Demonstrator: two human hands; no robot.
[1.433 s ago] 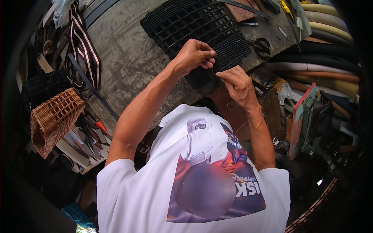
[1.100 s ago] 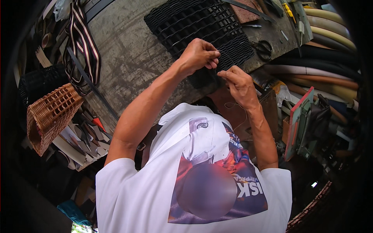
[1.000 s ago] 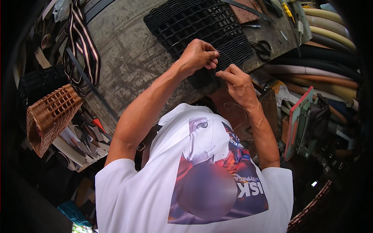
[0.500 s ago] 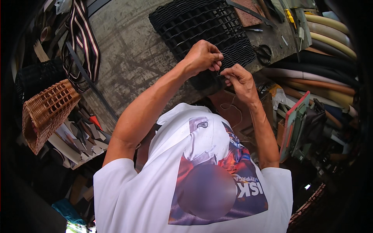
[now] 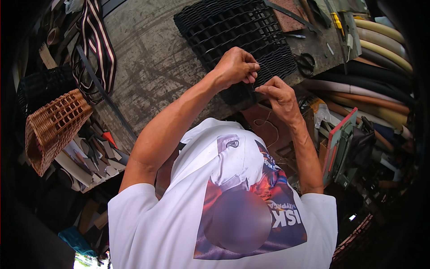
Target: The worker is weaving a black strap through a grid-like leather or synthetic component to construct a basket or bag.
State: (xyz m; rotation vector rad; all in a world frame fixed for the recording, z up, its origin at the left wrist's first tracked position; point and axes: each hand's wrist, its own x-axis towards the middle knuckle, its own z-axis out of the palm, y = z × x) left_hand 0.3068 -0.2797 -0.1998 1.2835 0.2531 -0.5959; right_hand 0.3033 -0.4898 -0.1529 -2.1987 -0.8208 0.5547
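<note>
A black woven basket [image 5: 224,33] lies on the worktable, with its near edge just beyond my hands. My left hand [image 5: 237,67] is closed in a pinch over that near edge, and a tiny light glint shows at its fingertips. Lower and to the right, my right hand [image 5: 280,98] pinches the end of a thin dark thread [image 5: 254,85]. The thread runs up toward the fingers of my left hand. What the left fingertips hold is too small to make out.
Scissors [image 5: 305,62] with black handles lie right of the basket. A yellow-handled tool [image 5: 337,22] is farther right. Rolled material [image 5: 385,45] is stacked beyond the table's right edge. Striped straps [image 5: 96,40] and a brown wicker basket [image 5: 58,125] are at the left.
My right hand has shifted slightly right, away from the left, and its fingers are pinched tighter. The left hand stays nearly in place.
</note>
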